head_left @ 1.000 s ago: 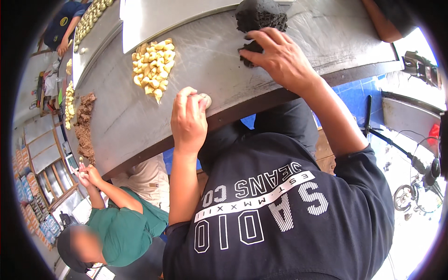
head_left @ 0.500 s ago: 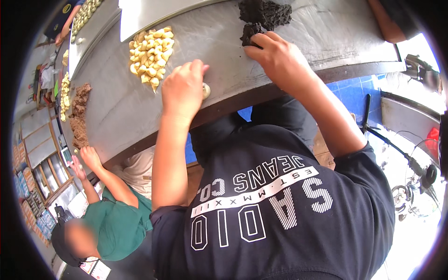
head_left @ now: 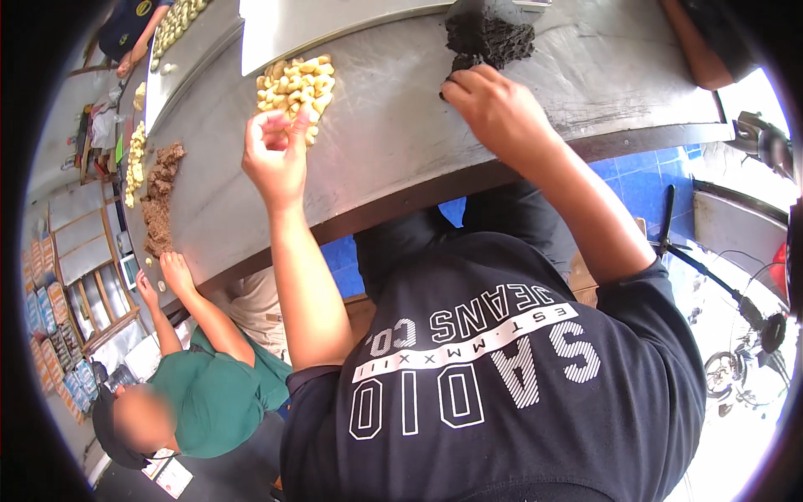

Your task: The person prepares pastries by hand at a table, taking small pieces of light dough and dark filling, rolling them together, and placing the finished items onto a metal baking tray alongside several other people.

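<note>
We see plenty left: pale pieces (head_left: 318,79) heaped on the table (head_left: 393,109), dark mass (head_left: 493,40) beyond. Left hand (head_left: 280,155) half-curled over the heap, right hand (head_left: 493,105) bunched at the mass — can't tell either grip. Round pieces (head_left: 174,27) up left — probably done.

yellow dough pieces (head_left: 294,82): partly blocked by the left hand (head_left: 280,155)
dark dough (head_left: 492,38): near edge's behind the right hand (head_left: 495,99), can't tell its grip
pale tray (head_left: 326,21): chopped off up top
</note>
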`<action>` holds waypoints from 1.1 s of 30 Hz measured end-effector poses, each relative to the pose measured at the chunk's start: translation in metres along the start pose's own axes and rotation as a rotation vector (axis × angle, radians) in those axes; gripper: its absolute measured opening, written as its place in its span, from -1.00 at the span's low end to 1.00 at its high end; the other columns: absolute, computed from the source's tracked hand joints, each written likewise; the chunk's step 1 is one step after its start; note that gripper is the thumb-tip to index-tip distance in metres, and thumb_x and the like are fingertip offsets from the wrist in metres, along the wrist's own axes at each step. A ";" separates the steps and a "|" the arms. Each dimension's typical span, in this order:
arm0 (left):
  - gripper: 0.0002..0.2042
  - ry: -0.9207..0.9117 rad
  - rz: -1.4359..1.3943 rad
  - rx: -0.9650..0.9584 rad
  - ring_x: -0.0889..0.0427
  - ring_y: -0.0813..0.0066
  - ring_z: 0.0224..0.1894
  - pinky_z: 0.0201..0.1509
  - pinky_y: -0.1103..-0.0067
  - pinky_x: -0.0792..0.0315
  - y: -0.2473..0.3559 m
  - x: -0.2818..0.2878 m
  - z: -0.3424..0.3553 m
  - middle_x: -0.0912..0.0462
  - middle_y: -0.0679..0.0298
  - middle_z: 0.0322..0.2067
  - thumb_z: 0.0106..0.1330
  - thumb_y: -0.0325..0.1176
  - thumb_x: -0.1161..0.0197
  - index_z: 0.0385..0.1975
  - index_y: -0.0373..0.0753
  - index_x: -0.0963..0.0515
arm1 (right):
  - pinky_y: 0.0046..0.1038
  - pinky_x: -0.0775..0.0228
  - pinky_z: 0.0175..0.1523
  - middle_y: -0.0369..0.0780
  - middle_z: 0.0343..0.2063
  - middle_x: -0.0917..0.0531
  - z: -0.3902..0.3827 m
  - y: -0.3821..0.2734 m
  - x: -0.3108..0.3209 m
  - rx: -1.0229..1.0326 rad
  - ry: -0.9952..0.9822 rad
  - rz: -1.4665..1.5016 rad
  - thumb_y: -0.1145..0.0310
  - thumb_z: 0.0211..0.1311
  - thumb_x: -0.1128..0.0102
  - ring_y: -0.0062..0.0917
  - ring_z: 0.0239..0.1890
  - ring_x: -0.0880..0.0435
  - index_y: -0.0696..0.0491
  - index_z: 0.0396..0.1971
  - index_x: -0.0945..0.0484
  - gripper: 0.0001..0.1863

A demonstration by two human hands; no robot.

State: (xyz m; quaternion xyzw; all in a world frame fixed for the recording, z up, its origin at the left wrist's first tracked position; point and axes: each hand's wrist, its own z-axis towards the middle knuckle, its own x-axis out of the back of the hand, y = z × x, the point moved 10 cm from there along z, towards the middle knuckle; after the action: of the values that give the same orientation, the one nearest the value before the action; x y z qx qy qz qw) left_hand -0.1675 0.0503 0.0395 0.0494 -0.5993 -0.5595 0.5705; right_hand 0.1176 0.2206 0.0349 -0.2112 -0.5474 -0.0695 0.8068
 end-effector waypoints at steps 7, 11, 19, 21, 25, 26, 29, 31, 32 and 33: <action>-0.71 -0.142 0.305 -0.310 -0.82 0.28 -0.14 0.00 0.34 -0.69 -0.007 0.006 0.003 -0.85 0.23 -0.14 0.32 -0.26 -0.70 -0.07 -0.21 -0.81 | -0.17 -0.68 0.22 -0.17 0.06 -0.76 -0.019 0.010 0.022 -0.005 -0.060 0.282 0.52 0.26 -0.46 -0.14 0.11 -0.73 0.04 -0.02 -0.81 -0.72; -0.82 -0.043 0.266 -0.453 -0.83 0.27 -0.11 0.05 0.34 -0.68 0.005 0.011 -0.013 -0.88 0.21 -0.10 0.40 -0.39 -0.62 -0.08 -0.23 -0.80 | -0.13 -0.63 0.36 -0.13 0.21 -0.74 -0.038 0.004 0.015 -0.172 0.008 0.152 0.45 0.34 -0.48 -0.14 0.24 -0.72 0.01 0.10 -0.80 -0.67; -0.85 -0.388 -0.032 -0.463 -0.77 0.34 0.09 0.30 0.42 -0.60 0.067 -0.045 -0.084 -0.83 0.15 0.04 0.58 -0.44 -0.46 0.04 -0.28 -0.71 | -0.22 -0.69 0.28 -0.14 0.13 -0.83 -0.048 0.077 0.039 -0.100 0.187 0.188 0.50 0.31 -0.38 -0.16 0.13 -0.78 0.04 0.08 -0.86 -0.65; -0.86 -0.484 -0.273 -0.270 -0.74 0.41 0.04 0.29 0.43 -0.61 0.060 -0.073 -0.095 -0.78 0.18 -0.07 0.71 -0.37 -0.34 0.05 -0.31 -0.67 | -0.22 -0.69 0.26 -0.14 0.14 -0.83 -0.047 0.075 0.035 -0.028 0.175 0.152 0.46 0.33 -0.42 -0.16 0.13 -0.79 0.04 0.08 -0.85 -0.66; -0.74 -0.350 -0.726 0.068 -0.68 0.54 -0.12 0.14 0.49 -0.63 0.026 -0.077 -0.087 -0.71 0.28 -0.20 0.82 -0.26 -0.19 0.12 -0.36 -0.67 | -0.19 -0.70 0.20 -0.16 0.02 -0.82 -0.029 0.046 0.031 -0.023 0.076 0.139 0.38 0.33 -0.52 -0.19 0.12 -0.77 0.04 0.03 -0.84 -0.71; -0.74 -0.344 -0.725 0.061 -0.68 0.54 -0.12 0.14 0.49 -0.63 0.023 -0.076 -0.087 -0.71 0.28 -0.20 0.82 -0.26 -0.19 0.12 -0.36 -0.67 | -0.19 -0.70 0.18 -0.16 0.02 -0.82 -0.024 0.046 0.026 -0.072 -0.008 0.129 0.39 0.27 -0.57 -0.19 0.13 -0.77 0.05 0.06 -0.84 -0.65; -0.67 -0.412 -0.865 0.229 -0.69 0.52 -0.12 0.11 0.51 -0.61 0.017 -0.085 -0.088 -0.74 0.26 -0.14 0.79 -0.21 -0.26 0.21 -0.39 -0.67 | -0.16 -0.67 0.12 -0.19 -0.12 -0.69 -0.019 0.037 0.017 -0.050 0.026 0.106 0.30 0.28 -0.57 -0.21 0.04 -0.72 0.04 -0.09 -0.73 -0.73; -0.65 -0.445 -0.787 0.167 -0.76 0.46 -0.05 0.22 0.45 -0.68 0.013 -0.085 -0.090 -0.78 0.17 -0.05 0.78 -0.23 -0.26 0.27 -0.41 -0.63 | -0.17 -0.65 0.09 -0.20 -0.19 -0.63 -0.011 0.030 0.014 -0.068 0.033 0.094 0.23 0.29 -0.56 -0.21 0.00 -0.70 0.01 -0.25 -0.63 -0.74; -0.64 -0.440 -0.744 0.166 -0.80 0.41 0.01 0.27 0.42 -0.70 0.010 -0.084 -0.089 -0.80 0.12 0.02 0.78 -0.24 -0.25 0.32 -0.41 -0.61 | -0.26 -0.67 0.07 -0.23 -0.21 -0.66 -0.007 0.025 0.017 -0.039 0.039 0.056 0.26 0.35 -0.44 -0.28 -0.04 -0.71 -0.03 -0.26 -0.67 -0.86; -0.62 -0.430 -0.789 0.193 -0.82 0.35 0.06 0.30 0.39 -0.70 0.015 -0.085 -0.088 -0.79 0.05 0.10 0.78 -0.26 -0.25 0.37 -0.41 -0.58 | -0.25 -0.65 0.08 -0.24 -0.20 -0.65 -0.004 0.019 0.018 -0.004 0.045 0.038 0.26 0.34 -0.45 -0.29 -0.04 -0.69 -0.03 -0.25 -0.66 -0.85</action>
State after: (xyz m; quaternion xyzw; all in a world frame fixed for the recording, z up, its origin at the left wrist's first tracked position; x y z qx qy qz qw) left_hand -0.0646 0.0609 -0.0279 0.2095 -0.6888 -0.6730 0.1693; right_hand 0.1346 0.2385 0.0448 -0.2215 -0.5250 -0.0599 0.8196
